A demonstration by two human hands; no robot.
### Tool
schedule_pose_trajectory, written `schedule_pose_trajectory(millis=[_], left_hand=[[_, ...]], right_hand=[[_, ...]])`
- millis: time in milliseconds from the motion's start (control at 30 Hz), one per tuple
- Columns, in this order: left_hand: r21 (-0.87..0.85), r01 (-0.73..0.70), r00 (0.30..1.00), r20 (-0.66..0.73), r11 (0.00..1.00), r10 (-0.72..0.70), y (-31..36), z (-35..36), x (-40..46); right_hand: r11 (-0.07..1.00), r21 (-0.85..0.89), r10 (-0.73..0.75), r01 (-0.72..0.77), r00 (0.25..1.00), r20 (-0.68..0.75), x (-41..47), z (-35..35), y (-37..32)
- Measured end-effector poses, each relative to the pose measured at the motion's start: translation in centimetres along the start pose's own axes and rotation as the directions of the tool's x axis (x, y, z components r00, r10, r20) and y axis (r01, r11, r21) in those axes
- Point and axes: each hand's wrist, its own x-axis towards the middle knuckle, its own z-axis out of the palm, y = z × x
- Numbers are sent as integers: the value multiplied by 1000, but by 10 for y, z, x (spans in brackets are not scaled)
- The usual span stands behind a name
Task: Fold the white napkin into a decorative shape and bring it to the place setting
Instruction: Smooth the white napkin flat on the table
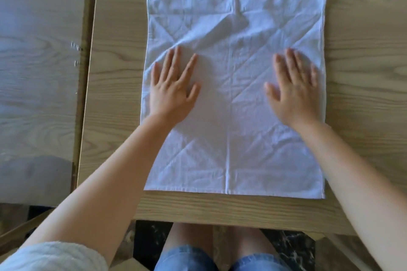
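The white napkin (233,134) lies spread out flat as a full square on the wooden table (361,55), creased with old diagonal and centre fold lines. My left hand (172,88) rests palm down on its left half, fingers apart. My right hand (294,88) lies palm down on its right half, fingers spread. Neither hand grips the cloth. A small ridge of fabric stands up near the napkin's far middle. No place setting is in view.
A second wooden tabletop (37,72) adjoins on the left, separated by a narrow gap and edge. The near table edge (220,213) runs just below the napkin. My knees in denim shorts (211,257) show under it.
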Motion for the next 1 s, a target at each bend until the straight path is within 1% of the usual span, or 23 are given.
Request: schedule_pose_trajectory(millis=[67, 133, 167, 200, 233, 300, 333, 367, 433, 500, 567, 667, 767, 900, 967, 1000], left_hand=[[0, 123, 992, -31, 992, -123, -12, -4, 8], [-50, 313, 947, -57, 948, -316, -9, -7, 23], [-83, 362, 926, -83, 928, -369, -1, -8, 33], [-100, 347, 927, -114, 933, -357, 10, -9, 44], [-93, 272, 949, -137, 958, -283, 22, -9, 54], [-34, 53, 992, -112, 998, -57, 42, -6, 75], [-5, -29, 997, -71, 1000, 28, 47, -4, 85], [13, -78, 996, -30, 997, 79, 48, -3, 93], [26, -120, 993, 19, 992, 119, 39, -3, 107], [52, -146, 989, 34, 988, 144, 21, -6, 115], [55, -117, 993, 32, 992, 116, -6, -12, 119], [45, -20, 1000, 0, 999, 20, -40, -21, 123], [23, 20, 1000, -21, 1000, -19, -51, -23, 122], [27, 49, 999, -20, 998, -49, -48, -24, 120], [47, 97, 995, -26, 994, -96, -41, -27, 116], [54, 107, 993, -45, 993, -105, -34, -28, 111]], right_hand=[[996, 1, 92, -92, 996, 0, 6, -4, 16], [976, -6, 217, -217, 976, -24, 15, -7, 11], [966, -10, 257, -257, 966, -37, 23, -8, 2], [966, -10, 258, -258, 965, -48, 33, -9, -11], [977, -8, 213, -214, 975, -58, 45, -10, -26], [999, -8, 49, -50, 997, -59, 72, -7, -52], [1000, -4, -16, 16, 999, -40, 85, -4, -61], [999, 8, -48, 49, 999, -9, 97, -2, -65], [998, 28, -60, 58, 997, 56, 113, 2, -60], [997, 3, -81, 81, 995, 57, 121, 3, -40], [997, -23, -69, 70, 996, 54, 127, 0, -11], [999, -9, 43, -43, 999, 16, 135, -7, 31], [996, -8, 94, -94, 995, 8, 140, -8, 46], [994, 14, 106, -107, 994, 36, 142, -12, 46], [997, 38, 71, -73, 996, 52, 136, -17, 47], [998, 57, 33, -35, 999, 36, 128, -19, 46]])
